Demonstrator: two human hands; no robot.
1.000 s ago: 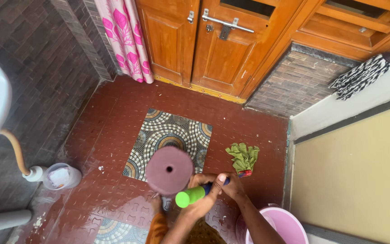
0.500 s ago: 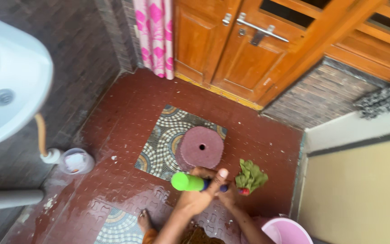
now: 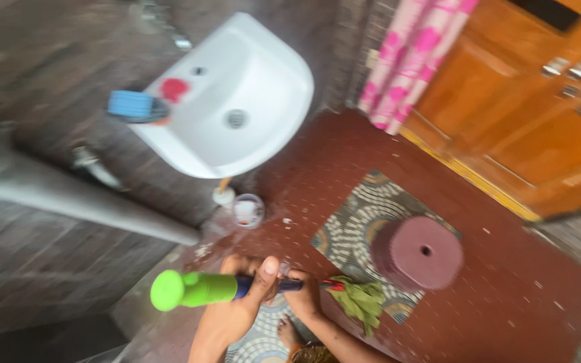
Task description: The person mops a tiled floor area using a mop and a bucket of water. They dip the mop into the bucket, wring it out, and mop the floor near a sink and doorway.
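— Looking down, what fills most of the view?

— Red-brown floor [image 3: 506, 316] with a raised stud pattern, running from the dark brick wall [image 3: 28, 255] on the left to a wooden door [image 3: 539, 114] at upper right. A white wash basin [image 3: 237, 101] juts from the wall at top centre, and a grey pipe [image 3: 68, 195] slants down beneath it.

— And the mid-sized things?

— A pink flowered curtain [image 3: 415, 60] hangs between basin and door. A patterned tile panel [image 3: 354, 228] of swirling arcs is set into the floor, and a round maroon stool [image 3: 418, 252] with a hole in its top stands on its right part.

— Where is the mop?

— Low in the middle, lying nearly level across the picture. Its green handle end [image 3: 189, 289] points left, a dark blue shaft follows, and the green mop cloth [image 3: 361, 302] rests on the floor just beside the stool, at the panel's lower edge.

— How is it held?

— Both hands are wrapped around the shaft. The right hand [image 3: 253, 286] closes on it where green meets blue, thumb up along it. The left hand [image 3: 302, 296] clasps it farther along, nearer the cloth.

— Smaller bits?

— A blue brush-like object [image 3: 132, 106] and a pink soap [image 3: 175, 89] sit on the basin's rim, blurred. A small clear cup [image 3: 247, 210] stands on the floor under the basin. A bare foot [image 3: 289, 334] shows below the hands.
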